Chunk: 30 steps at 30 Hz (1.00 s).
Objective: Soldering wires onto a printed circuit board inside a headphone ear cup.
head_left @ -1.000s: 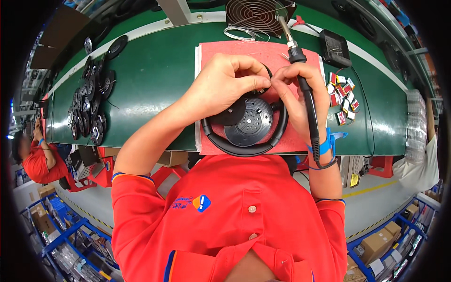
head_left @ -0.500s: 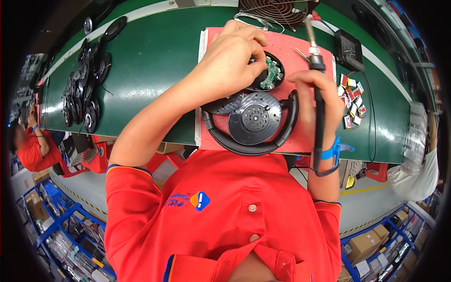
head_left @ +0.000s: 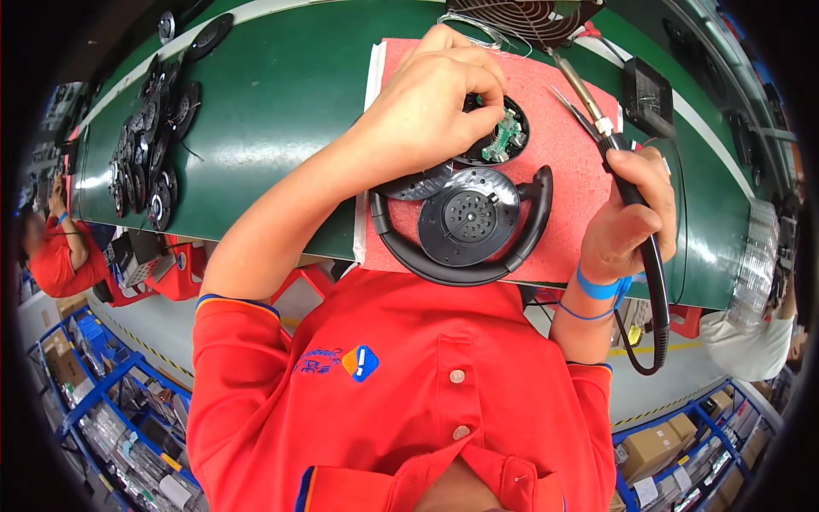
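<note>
My left hand (head_left: 444, 107) is closed, fingertips pinched at the edge of a black headphone ear cup (head_left: 522, 119) with a green circuit board (head_left: 505, 138) inside. What the fingers hold, if anything, is hidden. In my right hand (head_left: 636, 218) is a soldering iron (head_left: 627, 179), gripped by its black handle, its metal tip pointing up toward the brown fan. Below the open cup lie the curved black headband (head_left: 452, 275) and a round black perforated ear-cup plate (head_left: 471, 218). Another dark cup part (head_left: 418, 183) sits partly under my left wrist.
A pink foam mat (head_left: 563, 205) lies on the green table (head_left: 273, 111). Tweezers (head_left: 577, 113) rest beside the iron. At the back stand a fan with a wire guard (head_left: 537, 19) and a black box (head_left: 647, 98). Black round parts (head_left: 141, 145) are heaped left; a co-worker (head_left: 64, 256) sits far left.
My right hand has moved right and down with the soldering iron, whose handle now tilts outward. The batteries on the right are now hidden behind it. My left hand keeps its pinch at the cup.
</note>
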Available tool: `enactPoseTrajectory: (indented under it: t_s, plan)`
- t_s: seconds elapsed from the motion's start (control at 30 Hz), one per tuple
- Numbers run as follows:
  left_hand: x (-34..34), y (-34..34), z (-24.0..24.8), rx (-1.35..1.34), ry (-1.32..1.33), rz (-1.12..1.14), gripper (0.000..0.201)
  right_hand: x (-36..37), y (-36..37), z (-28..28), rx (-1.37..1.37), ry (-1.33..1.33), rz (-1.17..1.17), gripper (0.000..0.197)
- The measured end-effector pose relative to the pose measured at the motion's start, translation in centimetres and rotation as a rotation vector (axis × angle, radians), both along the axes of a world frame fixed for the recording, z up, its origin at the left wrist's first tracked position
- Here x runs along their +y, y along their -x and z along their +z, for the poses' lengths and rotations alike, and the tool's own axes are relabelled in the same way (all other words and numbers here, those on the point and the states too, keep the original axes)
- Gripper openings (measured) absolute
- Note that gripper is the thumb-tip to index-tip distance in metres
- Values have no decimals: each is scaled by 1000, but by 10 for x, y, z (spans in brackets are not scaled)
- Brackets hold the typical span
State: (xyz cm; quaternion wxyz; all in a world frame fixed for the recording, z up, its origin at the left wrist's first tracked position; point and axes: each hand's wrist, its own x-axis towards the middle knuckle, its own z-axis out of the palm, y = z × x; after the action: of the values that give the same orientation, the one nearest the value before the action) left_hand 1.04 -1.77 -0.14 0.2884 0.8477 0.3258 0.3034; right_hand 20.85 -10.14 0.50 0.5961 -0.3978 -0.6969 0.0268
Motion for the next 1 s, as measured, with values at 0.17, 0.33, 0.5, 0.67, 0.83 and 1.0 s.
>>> enactPoseTrajectory:
  t_s: [0.17, 0.33, 0.5, 0.67, 0.83, 1.0]
  plan:
    - [1, 1, -9, 54, -134, 34, 8, -2, 2, -4, 65, -49, -9, 48]
    - [5, 2, -8, 88, 8, 7, 8, -9, 0, 0, 18, 58, 16, 51]
    - [6, 3, -5, 97, 69, -4, 9, -12, 3, 7, -54, 159, 7, 55]
    - [6, 4, -6, 102, 67, -18, 9, -10, 8, 2, -10, 172, 55, 53]
    - [4, 1, -3, 142, 90, 0, 9, -6, 8, -1, -6, 165, 78, 43]
    - [5, 1, -6, 103, 46, 4, 9, -3, 2, -2, -28, 133, 125, 32]
